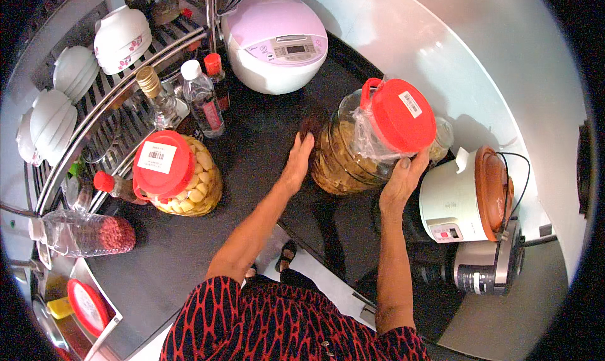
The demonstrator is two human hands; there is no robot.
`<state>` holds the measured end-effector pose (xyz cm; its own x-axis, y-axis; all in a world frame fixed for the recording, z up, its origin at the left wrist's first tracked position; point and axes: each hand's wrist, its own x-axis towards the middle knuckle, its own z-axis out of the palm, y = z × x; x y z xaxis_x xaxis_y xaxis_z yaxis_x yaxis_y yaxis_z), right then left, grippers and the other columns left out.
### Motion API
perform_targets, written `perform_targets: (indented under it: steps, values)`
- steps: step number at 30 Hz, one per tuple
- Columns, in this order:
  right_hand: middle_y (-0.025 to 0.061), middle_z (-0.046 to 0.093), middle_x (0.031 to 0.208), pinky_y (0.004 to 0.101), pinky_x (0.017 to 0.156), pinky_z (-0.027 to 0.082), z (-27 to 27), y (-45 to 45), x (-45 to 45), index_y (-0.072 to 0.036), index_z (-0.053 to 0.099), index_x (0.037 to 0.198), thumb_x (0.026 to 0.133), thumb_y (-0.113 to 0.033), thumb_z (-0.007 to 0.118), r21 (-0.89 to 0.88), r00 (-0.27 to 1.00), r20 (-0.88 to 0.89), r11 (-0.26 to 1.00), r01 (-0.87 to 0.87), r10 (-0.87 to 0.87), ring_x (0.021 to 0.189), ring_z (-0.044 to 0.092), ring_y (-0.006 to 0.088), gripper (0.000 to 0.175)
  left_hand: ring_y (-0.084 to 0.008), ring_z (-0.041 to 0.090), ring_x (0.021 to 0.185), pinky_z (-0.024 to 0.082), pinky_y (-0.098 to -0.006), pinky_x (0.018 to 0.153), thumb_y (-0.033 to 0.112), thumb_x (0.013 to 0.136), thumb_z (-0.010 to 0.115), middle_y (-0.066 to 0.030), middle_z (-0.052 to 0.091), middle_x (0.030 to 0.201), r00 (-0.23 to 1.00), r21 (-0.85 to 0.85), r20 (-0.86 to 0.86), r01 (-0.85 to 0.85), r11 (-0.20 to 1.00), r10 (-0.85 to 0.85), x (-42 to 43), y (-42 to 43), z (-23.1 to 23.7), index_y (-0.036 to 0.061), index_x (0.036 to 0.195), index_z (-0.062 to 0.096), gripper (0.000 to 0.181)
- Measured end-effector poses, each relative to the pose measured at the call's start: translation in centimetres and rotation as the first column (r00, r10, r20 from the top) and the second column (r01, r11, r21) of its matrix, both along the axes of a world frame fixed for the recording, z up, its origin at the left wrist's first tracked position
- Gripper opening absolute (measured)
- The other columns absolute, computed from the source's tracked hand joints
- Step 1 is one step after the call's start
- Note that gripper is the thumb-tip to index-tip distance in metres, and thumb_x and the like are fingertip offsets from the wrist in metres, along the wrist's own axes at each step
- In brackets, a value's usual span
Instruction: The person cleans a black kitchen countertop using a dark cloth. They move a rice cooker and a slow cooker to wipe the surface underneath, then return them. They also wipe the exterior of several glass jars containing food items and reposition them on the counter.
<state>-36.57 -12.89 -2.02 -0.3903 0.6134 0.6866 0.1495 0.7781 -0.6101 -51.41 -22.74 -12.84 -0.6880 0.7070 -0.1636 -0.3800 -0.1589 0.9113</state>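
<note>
A large glass jar [347,157] of brownish pickled food stands on the black counter, capped by a red plastic lid [404,115] with a label and clear plastic film beneath it. My right hand [401,183] grips its shoulder just under the lid, thumb toward me. Beside the jar's lower left side is my left hand [295,164], palm facing the glass; whether its fingertips touch is unclear. Further left, a second red-lidded jar [203,186] holds pale, yellowish chunks in liquid.
A pink-and-white rice cooker [276,44] sits at the back. An electric cooker with a brown lid [458,195] and cord stands right. Bottles [203,98] line a metal rack with white bowls [123,39]. A plastic bottle of red granules [90,233] is near the sink edge [101,335].
</note>
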Motion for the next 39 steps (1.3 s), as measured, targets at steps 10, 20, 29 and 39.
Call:
perform_targets:
  steps: [10,20,29,39]
  values:
    - [0.0252,0.029,0.142,0.0428,0.11,0.018,-0.5,1.1,0.8,0.005,0.022,0.141,0.094,-0.031,0.042,0.057,0.999,0.048,0.998,-0.009,0.007,0.133,0.027,0.0375,0.063,-0.0355,0.034,0.129,0.025,-0.0388,0.108,0.03,0.094,0.045,-0.0228,0.039,0.137,0.701,0.157,-0.691,-0.092,0.983,0.176,1.2,-0.2,10.5,-0.0034,0.133,0.04,0.051]
    - [0.0256,0.029,0.142,0.0442,0.11,0.018,-0.3,0.8,0.4,0.007,0.023,0.139,0.095,-0.033,0.039,0.107,1.0,0.007,0.994,-0.011,0.01,0.132,0.027,0.0387,0.062,-0.0418,0.053,0.105,0.039,-0.0428,0.092,0.04,0.092,0.044,-0.0269,0.058,0.112,0.733,0.158,-0.592,-0.303,0.94,0.335,-0.5,2.8,11.9,-0.0027,0.123,0.048,0.053]
    - [0.0242,0.029,0.143,0.0429,0.111,0.018,-1.0,0.8,0.6,0.005,0.024,0.14,0.094,-0.037,0.041,0.069,0.999,0.017,0.997,0.026,-0.027,0.133,0.027,0.0381,0.064,-0.0355,0.037,0.113,0.028,-0.0478,0.095,0.009,0.063,0.067,-0.0181,0.04,0.121,-0.016,0.261,-0.962,-0.361,0.895,0.274,10.2,0.0,5.7,0.0091,0.105,0.06,0.043]
    - [0.0158,0.035,0.142,0.0347,0.109,0.027,-2.4,1.7,4.2,-0.003,0.027,0.143,0.092,-0.021,0.049,-0.392,0.91,-0.308,0.834,-0.388,0.279,0.129,0.037,0.0249,0.058,-0.0253,0.045,0.113,0.032,-0.0453,0.088,0.018,0.074,0.06,-0.0049,0.053,0.115,-0.383,0.152,-0.921,-0.194,0.969,0.067,10.6,-0.1,9.9,0.012,0.103,0.06,0.029]
